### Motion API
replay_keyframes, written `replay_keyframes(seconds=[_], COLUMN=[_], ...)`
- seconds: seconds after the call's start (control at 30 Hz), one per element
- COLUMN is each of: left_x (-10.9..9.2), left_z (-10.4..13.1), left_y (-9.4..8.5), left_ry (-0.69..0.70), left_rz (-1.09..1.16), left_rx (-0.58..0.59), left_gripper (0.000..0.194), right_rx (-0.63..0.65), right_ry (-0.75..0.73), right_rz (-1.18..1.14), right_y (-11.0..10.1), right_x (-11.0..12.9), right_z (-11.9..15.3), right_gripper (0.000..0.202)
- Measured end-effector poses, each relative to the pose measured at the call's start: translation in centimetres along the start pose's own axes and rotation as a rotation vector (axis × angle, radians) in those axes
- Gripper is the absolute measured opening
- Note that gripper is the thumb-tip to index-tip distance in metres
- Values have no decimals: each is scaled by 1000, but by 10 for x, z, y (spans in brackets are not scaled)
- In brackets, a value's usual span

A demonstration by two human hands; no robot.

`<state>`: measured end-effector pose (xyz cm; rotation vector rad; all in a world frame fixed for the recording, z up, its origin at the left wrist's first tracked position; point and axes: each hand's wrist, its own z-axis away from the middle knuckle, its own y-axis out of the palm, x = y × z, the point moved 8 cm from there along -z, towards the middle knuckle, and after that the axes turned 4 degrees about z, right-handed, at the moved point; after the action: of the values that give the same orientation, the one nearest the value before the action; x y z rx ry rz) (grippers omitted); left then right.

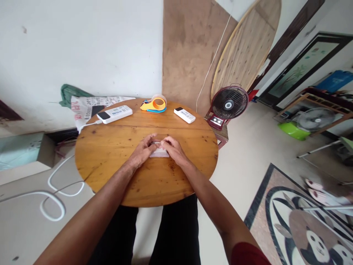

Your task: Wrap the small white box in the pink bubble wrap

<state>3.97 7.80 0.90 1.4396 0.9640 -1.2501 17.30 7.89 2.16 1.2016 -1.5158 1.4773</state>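
Observation:
A small, pale, flat packet (159, 152) lies on the round wooden table (154, 184) in front of me; its exact kind cannot be made out. My left hand (143, 150) holds its left side, thumb on top and fingers curved around the far edge. Pinched fingers of my right hand (174, 148) grip the packet's upper right part, close to my left thumb. Between them, the hands hide the packet's far edge and sides.
Toward the back of the table stands an orange tape dispenser (154, 104). White devices with black ends lie at the left (115, 114) and right (184, 115). A white cable (89, 124) runs off the left side. Beyond the right edge is a fan (229, 103).

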Motion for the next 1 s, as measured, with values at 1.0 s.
replay_keyframes(seconds=[1.0], left_x=[-3], left_z=[2], left_y=[-6], left_ry=[-4], left_rz=[12], left_rx=[-90], left_gripper=[63], right_rx=[-40], right_ry=[58], right_rz=[44], right_y=[1], right_x=[1], right_z=[2], right_gripper=[17])
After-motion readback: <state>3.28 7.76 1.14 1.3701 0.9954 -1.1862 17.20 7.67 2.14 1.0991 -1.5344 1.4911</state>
